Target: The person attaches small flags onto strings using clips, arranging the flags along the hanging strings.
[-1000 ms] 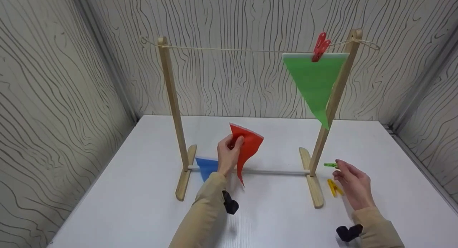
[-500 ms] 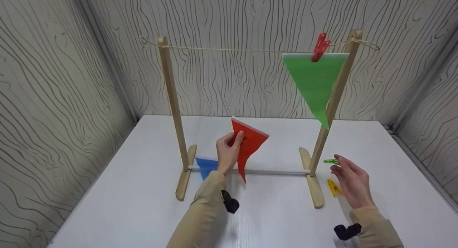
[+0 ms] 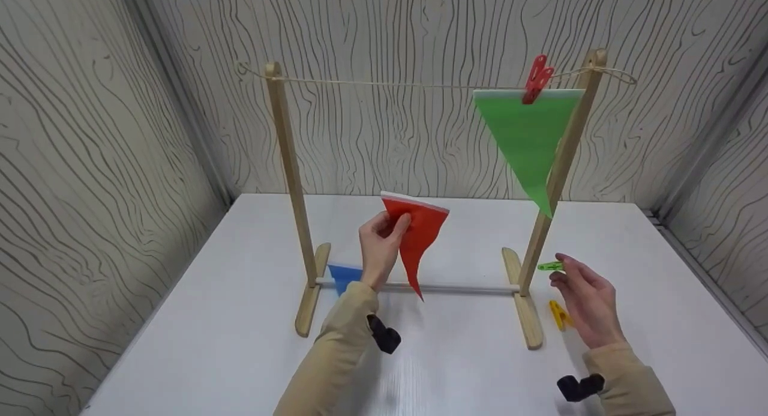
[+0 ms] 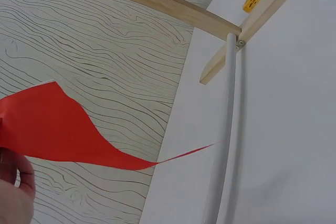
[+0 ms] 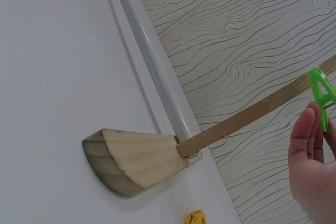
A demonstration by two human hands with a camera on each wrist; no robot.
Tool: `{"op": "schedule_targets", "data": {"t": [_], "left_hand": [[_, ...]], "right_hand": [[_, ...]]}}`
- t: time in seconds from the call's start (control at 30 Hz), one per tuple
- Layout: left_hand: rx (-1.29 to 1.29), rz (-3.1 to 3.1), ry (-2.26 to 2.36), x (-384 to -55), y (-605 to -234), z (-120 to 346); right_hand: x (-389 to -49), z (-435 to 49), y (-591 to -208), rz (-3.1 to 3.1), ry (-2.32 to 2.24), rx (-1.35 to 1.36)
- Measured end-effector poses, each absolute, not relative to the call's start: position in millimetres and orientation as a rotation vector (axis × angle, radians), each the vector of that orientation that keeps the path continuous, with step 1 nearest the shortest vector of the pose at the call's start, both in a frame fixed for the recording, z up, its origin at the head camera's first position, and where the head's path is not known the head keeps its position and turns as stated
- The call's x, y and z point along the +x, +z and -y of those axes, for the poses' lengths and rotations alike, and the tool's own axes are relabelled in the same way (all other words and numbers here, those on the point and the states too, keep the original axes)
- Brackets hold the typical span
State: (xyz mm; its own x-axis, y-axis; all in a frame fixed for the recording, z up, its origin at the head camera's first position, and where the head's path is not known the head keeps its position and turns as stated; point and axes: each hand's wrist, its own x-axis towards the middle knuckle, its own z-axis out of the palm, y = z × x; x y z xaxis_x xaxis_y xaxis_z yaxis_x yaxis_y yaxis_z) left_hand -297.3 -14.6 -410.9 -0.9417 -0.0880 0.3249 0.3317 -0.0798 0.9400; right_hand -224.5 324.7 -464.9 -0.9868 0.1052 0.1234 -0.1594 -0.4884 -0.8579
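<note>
- The left grip (image 3: 381,248) pinches the red flag (image 3: 423,224) between thumb and fingers, near its upper edge with the white strip; the narrow tip of the flag hangs lower, to the right of this grip.
- The right grip (image 3: 588,302) pinches the small green peg (image 3: 549,266) at one end; the other end points leftward from the fingers.
- The yellow peg (image 3: 558,315) is on the desk (image 3: 240,356), just beside the right grip, on its left.
- Below and left of the left grip there is the blue flag (image 3: 345,275), partly hidden by the arm.
- The white rod (image 3: 462,289) passes lower than the left grip; I cannot tell if the red tip touches it.
- High above both grips, the string (image 3: 372,82) goes between two wooden posts.
- Up and left from the right grip, the red peg (image 3: 538,80) clips the green flag (image 3: 525,140) at the string.
</note>
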Motion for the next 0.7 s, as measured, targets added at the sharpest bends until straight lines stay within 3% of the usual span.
{"op": "schedule_targets", "data": {"t": [0.7], "left_hand": [[-0.313,1.797,-2.110,-293,-387,17]], "right_hand": [[-224,-306,-445,1.285,2.642,0.237]]}}
